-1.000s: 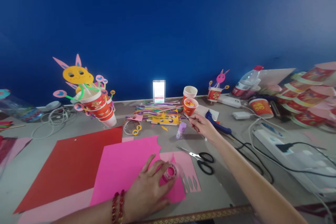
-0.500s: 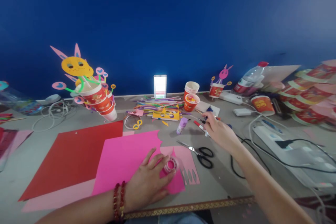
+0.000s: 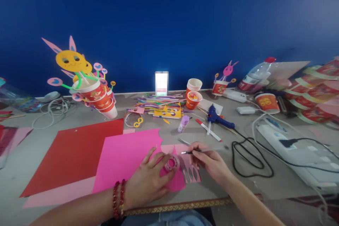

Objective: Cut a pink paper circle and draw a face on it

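Observation:
My left hand (image 3: pixel 149 176) lies on a bright pink paper sheet (image 3: pixel 127 152), thumb and forefinger around a round pink tape roll (image 3: pixel 172 162) that rests flat on the sheet. In my right hand (image 3: pixel 209 159) is a pen (image 3: pixel 189 152), its silver tip pointing left toward the roll and its back end blurred. Below the pen lies a light pink paper (image 3: pixel 194 174) with several petal-shaped cuts. The scissors (image 3: pixel 184 141) show only by their blades; my right hand covers the rest. A red paper sheet (image 3: pixel 76 152) lies to the left.
Behind my hands are a purple glue stick (image 3: pixel 183 124), a red-and-white marker (image 3: pixel 209 130) and a blue glue gun (image 3: pixel 219 118). Decorated cups (image 3: pixel 95 93) stand at left. A pile of pipe cleaners (image 3: pixel 159 104) lies at the back, and a power strip (image 3: pixel 296 159) with cables at right.
My right hand has come back from beside the glue gun toward the tape roll, now with a pen in it, passing over the scissors. My left hand has stayed on the tape roll.

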`<state>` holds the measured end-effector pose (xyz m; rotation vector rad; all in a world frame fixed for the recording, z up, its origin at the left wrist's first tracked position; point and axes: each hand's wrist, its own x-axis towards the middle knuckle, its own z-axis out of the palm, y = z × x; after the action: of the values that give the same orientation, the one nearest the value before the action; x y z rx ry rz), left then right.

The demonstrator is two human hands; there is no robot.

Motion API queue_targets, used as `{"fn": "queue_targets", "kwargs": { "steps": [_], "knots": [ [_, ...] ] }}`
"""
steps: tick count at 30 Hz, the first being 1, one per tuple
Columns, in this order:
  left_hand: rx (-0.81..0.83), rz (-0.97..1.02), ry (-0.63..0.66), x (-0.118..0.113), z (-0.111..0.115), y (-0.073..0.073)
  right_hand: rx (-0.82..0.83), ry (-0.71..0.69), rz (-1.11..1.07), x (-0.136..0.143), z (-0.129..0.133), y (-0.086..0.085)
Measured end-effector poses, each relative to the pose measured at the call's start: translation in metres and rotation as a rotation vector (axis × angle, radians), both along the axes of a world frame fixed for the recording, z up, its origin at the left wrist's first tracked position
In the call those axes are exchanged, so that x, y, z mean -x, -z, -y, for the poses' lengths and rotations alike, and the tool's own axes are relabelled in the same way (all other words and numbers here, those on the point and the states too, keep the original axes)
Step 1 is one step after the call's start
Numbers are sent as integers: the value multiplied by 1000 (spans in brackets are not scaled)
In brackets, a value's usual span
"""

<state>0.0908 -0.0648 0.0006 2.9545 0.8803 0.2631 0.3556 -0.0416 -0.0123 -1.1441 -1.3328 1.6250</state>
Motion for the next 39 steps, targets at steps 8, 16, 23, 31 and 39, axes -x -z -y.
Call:
{"fn": "queue_targets", "kwargs": {
  "steps": [8,16,23,31,39],
  "knots": [
    [1,43,-5,-2,0,-2,-312,6,362,24,-17,6],
    [-3,30,3,-1,-1,0,-354,-51,429,30,-20,6],
    [8,19,-4,-1,-1,-1,-374,-82,419,26,-20,5],
    [37,0,-18,-1,-1,0,-449,-50,438,18,-2,4],
    [18,-17,-19,-2,0,0,-555,-15,572,16,27,8]
  ]
}}
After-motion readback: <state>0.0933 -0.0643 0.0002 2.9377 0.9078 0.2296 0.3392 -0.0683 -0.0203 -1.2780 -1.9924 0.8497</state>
